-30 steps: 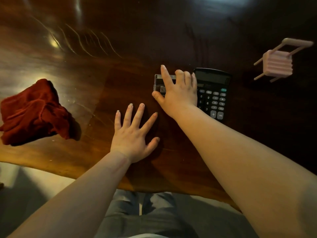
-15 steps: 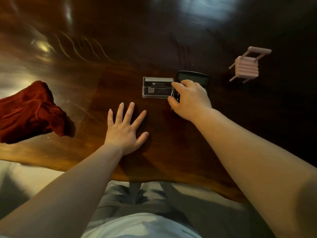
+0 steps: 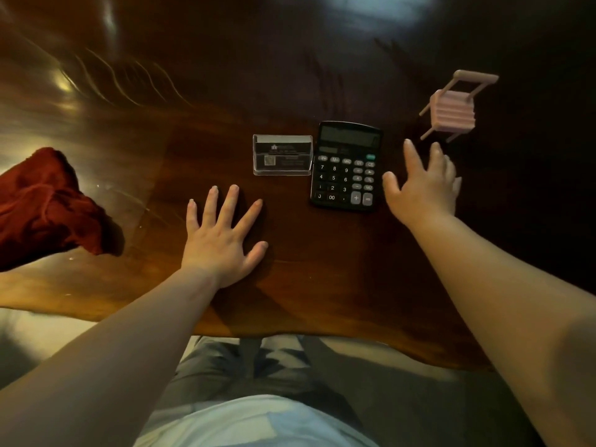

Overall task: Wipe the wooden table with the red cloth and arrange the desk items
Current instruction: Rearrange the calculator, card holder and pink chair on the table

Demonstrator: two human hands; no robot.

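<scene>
My right hand [image 3: 422, 188], fingers [image 3: 412, 154] spread and empty, hovers near the pink chair [image 3: 454, 112], which I judge is the last unplaced item. The calculator [image 3: 346, 166] and card holder [image 3: 283, 154] sit paired to their left. My left hand [image 3: 219, 240] lies flat on the table [image 3: 322, 272], with the red cloth [image 3: 42, 204] bunched farther left.

Red cloth [image 3: 42, 204] partly beyond left edge

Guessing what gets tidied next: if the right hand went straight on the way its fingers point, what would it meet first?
Probably the small pink chair, just beyond the right hand; the calculator lies beside it, not ahead. The hand's height is unclear.
</scene>
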